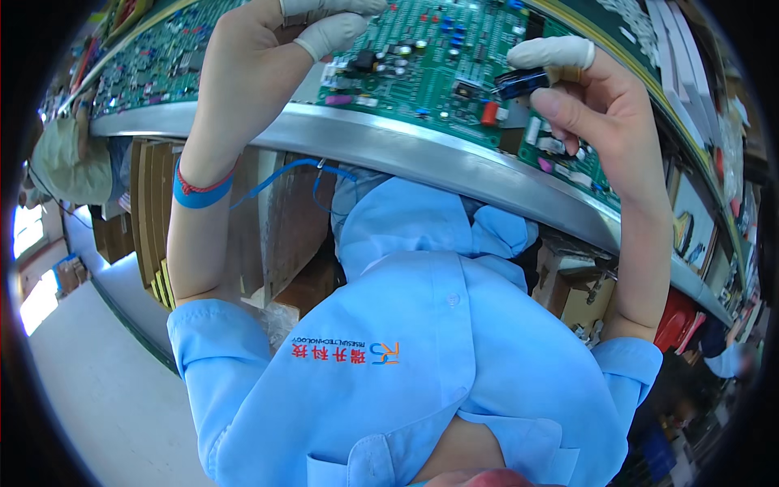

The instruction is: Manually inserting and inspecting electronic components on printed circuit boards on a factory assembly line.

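My right hand (596,105) pinches a dark cylindrical capacitor (522,82) between its thumb and an index finger covered by a white finger cot. The capacitor lies sideways just over a green circuit board (438,69). Beneath it on the board stands a small red cylindrical part (489,114). Farther left, my left hand (268,61) reaches over the boards, its white-cotted thumb and finger drawn close together at the upper edge of the view. Whatever may be between those fingertips cannot be made out. A blue wrist strap (201,195) circles my left wrist.
A metal rail (373,142) runs along the near edge of the boards. More populated green boards (150,69) extend to the left. The strap's blue cord (280,172) hangs below the rail. Cardboard pieces (154,215) stand under the bench; another person (77,158) is at far left.
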`<act>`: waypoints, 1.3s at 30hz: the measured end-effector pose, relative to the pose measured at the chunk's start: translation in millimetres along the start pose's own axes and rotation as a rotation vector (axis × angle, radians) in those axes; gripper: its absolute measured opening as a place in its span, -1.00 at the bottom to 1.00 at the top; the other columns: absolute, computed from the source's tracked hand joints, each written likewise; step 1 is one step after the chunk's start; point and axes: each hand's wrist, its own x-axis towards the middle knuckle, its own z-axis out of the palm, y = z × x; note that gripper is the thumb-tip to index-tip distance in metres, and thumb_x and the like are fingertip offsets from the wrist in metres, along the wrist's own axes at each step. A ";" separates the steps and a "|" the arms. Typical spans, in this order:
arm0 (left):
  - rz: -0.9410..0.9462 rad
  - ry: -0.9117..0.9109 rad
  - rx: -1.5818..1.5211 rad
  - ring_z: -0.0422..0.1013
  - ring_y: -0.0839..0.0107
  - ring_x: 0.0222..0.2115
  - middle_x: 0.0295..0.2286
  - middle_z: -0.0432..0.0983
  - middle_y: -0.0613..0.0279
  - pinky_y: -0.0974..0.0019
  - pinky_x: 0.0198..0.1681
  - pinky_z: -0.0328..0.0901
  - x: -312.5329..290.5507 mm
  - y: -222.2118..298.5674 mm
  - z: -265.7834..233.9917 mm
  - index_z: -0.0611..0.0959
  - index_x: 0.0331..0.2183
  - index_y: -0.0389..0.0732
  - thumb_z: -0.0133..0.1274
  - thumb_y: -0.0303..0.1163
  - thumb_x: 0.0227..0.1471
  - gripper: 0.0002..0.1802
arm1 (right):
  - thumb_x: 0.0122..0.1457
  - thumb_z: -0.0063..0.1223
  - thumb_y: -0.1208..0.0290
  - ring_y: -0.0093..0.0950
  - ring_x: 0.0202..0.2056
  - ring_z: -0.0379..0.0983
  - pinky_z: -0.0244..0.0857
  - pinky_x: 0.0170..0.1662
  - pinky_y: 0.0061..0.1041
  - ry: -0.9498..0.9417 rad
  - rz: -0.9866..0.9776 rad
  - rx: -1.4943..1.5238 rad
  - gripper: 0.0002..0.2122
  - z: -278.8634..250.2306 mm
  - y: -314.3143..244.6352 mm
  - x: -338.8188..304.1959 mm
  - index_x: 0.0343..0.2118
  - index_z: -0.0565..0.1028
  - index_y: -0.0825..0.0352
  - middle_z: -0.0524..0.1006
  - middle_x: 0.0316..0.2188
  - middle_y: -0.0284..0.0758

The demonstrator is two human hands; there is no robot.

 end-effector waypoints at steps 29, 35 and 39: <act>-0.944 0.485 0.903 0.46 0.60 -0.37 -0.35 0.56 0.28 0.56 -0.28 0.34 -32.2 80.7 -2.8 0.61 -0.18 -0.34 0.13 -0.60 -0.01 -0.73 | 0.00 0.19 0.29 -0.34 -0.58 0.49 0.31 -0.59 -0.38 0.006 -0.531 -1.163 -0.79 102.0 6.7 70.5 -0.57 0.47 0.31 0.47 -0.63 -0.29; -0.926 0.450 0.927 0.46 0.62 -0.36 -0.34 0.56 0.27 0.56 -0.29 0.34 -31.8 81.0 -0.7 0.61 -0.19 -0.35 0.15 -0.59 -0.02 -0.73 | 0.00 0.19 0.28 -0.34 -0.56 0.51 0.32 -0.58 -0.38 -0.012 -0.503 -1.219 -0.79 102.9 4.3 70.6 -0.57 0.48 0.31 0.49 -0.63 -0.28; -0.995 0.498 0.867 0.46 0.61 -0.37 -0.34 0.55 0.28 0.55 -0.30 0.34 -28.9 78.3 2.2 0.62 -0.20 -0.33 0.15 -0.58 -0.02 -0.74 | -0.01 0.20 0.25 -0.34 -0.56 0.51 0.32 -0.58 -0.38 0.008 -0.509 -1.235 -0.77 100.8 3.6 71.3 -0.58 0.49 0.31 0.50 -0.65 -0.29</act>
